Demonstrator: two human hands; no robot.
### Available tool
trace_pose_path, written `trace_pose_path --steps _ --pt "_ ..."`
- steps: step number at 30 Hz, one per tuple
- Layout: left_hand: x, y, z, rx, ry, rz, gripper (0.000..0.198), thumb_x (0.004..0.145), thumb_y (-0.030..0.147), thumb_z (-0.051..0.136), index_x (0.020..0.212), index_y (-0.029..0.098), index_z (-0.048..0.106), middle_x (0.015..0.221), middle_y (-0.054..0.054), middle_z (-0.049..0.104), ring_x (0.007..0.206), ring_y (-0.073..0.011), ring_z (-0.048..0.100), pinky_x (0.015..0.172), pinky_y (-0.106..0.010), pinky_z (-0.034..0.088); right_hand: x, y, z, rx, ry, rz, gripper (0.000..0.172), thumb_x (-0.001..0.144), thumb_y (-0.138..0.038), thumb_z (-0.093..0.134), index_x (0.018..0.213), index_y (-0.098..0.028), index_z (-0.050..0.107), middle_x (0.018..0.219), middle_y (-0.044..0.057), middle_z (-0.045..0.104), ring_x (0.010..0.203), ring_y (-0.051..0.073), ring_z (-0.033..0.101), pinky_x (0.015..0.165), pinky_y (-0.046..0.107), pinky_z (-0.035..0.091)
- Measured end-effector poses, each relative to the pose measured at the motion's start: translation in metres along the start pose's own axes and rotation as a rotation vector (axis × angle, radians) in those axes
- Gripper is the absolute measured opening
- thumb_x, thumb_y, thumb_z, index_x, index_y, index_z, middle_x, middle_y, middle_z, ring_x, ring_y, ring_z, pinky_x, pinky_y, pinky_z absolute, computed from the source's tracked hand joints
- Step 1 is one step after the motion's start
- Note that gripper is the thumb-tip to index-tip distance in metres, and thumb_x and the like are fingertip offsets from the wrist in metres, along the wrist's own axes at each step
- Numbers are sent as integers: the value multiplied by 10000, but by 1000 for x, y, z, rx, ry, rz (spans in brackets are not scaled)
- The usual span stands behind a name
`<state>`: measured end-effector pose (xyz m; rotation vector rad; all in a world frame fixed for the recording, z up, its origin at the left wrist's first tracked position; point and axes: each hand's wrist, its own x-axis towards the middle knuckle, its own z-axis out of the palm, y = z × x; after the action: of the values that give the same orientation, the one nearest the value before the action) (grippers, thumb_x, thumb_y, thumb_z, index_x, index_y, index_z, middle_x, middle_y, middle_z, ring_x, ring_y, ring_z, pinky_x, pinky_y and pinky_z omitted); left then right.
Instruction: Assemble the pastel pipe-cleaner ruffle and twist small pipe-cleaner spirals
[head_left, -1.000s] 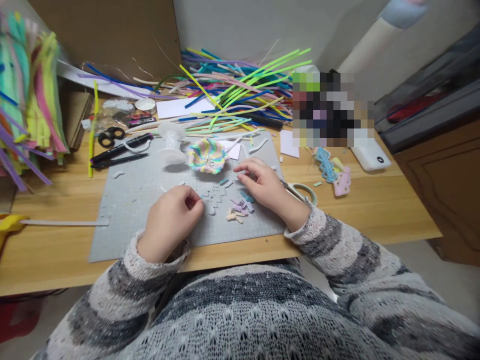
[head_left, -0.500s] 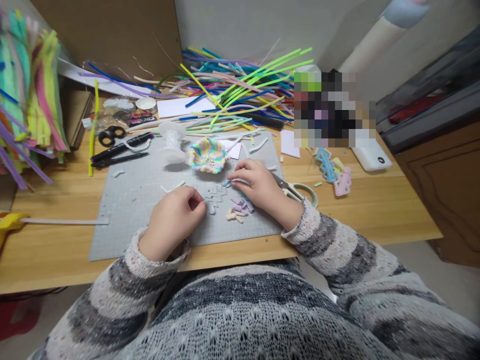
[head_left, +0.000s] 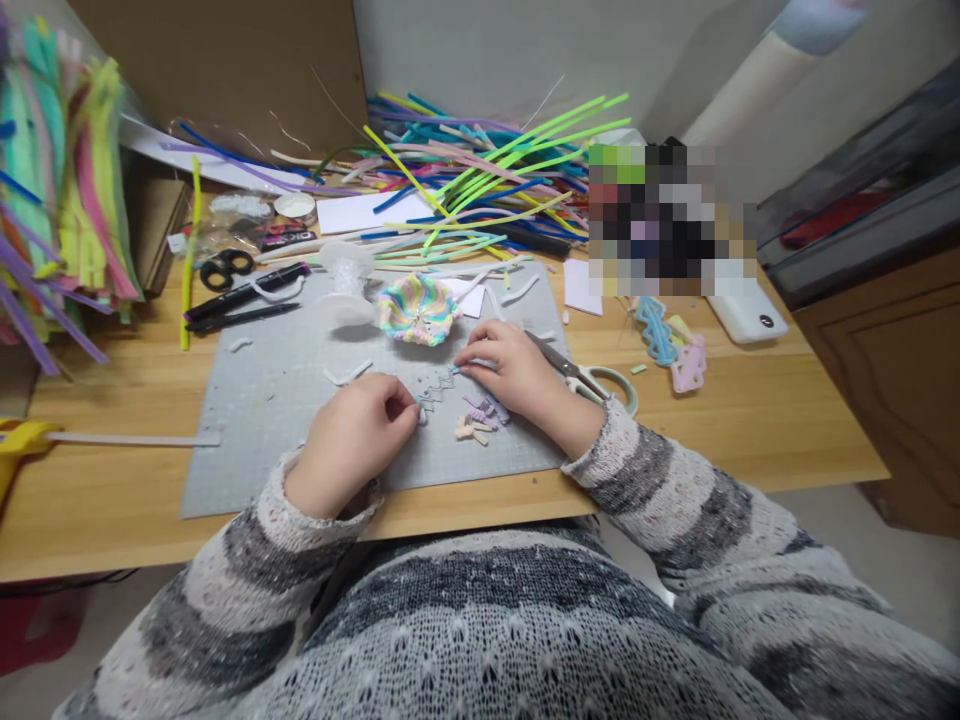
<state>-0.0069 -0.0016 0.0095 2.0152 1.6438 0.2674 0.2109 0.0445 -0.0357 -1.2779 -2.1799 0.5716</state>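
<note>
On the grey cutting mat [head_left: 262, 440], a thin grey-blue zigzag piece [head_left: 437, 388] lies between my two hands. My left hand [head_left: 360, 435] is closed in a pinch at its lower left end. My right hand [head_left: 514, 370] pinches a small blue tip at its upper right end. Just below my right fingers lie small purple pieces [head_left: 482, 410] and cream pieces [head_left: 472, 430]. A striped pastel flower-like disc [head_left: 418, 310] sits above the hands, beside a clear spool [head_left: 346, 285]. What the left fingertips cover is hidden.
Scissors [head_left: 581, 378] lie right of my right hand. Colourful pipe cleaners [head_left: 480, 170] are heaped at the back. Black pens [head_left: 244, 300] and small black-handled scissors [head_left: 225, 268] lie at left, a yellow glue gun [head_left: 22, 440] at the far left. A white device [head_left: 746, 305] rests at right.
My left hand has moved slightly right, nearer my right hand. The zigzag piece has shifted and sits more directly between the fingertips. The view has shifted slightly.
</note>
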Motion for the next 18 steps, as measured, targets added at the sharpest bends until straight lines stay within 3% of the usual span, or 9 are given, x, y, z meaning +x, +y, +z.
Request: trace_pose_path --steps 7,18 --pt "1 -8 -6 23 -79 1 104 781 256 543 795 205 633 815 -44 692 730 -211 618 614 -304 431 0 1 2 -7 15 -15 53 827 -234 689 849 -239 737 949 46 615 915 198 569 865 376 439" --pt "2 -11 -7 66 28 -41 186 805 208 465 885 203 634 909 -64 685 842 -246 618 710 -345 439 -3 -3 -13 131 76 -2 109 841 -204 655 914 -242 726 973 41 622 945 192 586 862 364 459"
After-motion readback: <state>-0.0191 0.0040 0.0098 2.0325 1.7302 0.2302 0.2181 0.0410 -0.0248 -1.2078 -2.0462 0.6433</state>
